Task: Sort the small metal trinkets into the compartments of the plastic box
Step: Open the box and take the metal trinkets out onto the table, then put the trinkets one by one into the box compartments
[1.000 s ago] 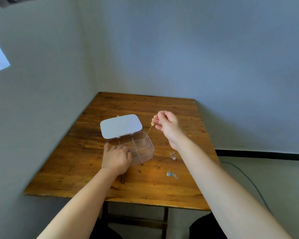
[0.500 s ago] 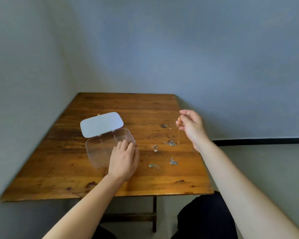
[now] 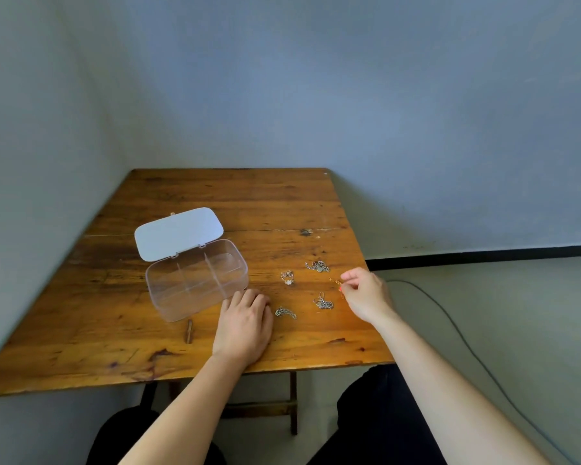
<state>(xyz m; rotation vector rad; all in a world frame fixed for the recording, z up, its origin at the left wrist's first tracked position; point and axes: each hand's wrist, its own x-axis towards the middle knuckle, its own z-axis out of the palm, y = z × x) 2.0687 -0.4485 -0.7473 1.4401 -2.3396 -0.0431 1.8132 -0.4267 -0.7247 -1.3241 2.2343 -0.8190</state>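
Two bare hands worked over the wooden tabletop (image 3: 215, 203). The left hand (image 3: 245, 325) lay palm down on the wood, fingers together and loosely curled, their tips just beside the near right corner of the plastic box (image 3: 197, 280); whether they touched the box could not be told, and nothing showed in its grasp. The right hand (image 3: 366, 295) hung near the tabletop's right edge with thumb and forefinger pinched narrow on a thin gold chain (image 3: 336, 283), which trailed out to the left of the fingertips; a small reddish spot showed at the pinch, too small to make out. The clear box stood open at the left of the tabletop, its white lid (image 3: 178, 233) thrown back behind it, and its divided compartments looked bare through the walls. Four silver trinkets lay loose on the wood between the hands and beyond them: one (image 3: 285, 313) just right of the left hand, one (image 3: 322, 302) near the right hand, one (image 3: 287, 277) farther back toward the box, and one (image 3: 317, 266) farthest back. A small brown stick (image 3: 189, 331) lay in front of the box. A dark cable (image 3: 450, 330) ran across the floor on the right.
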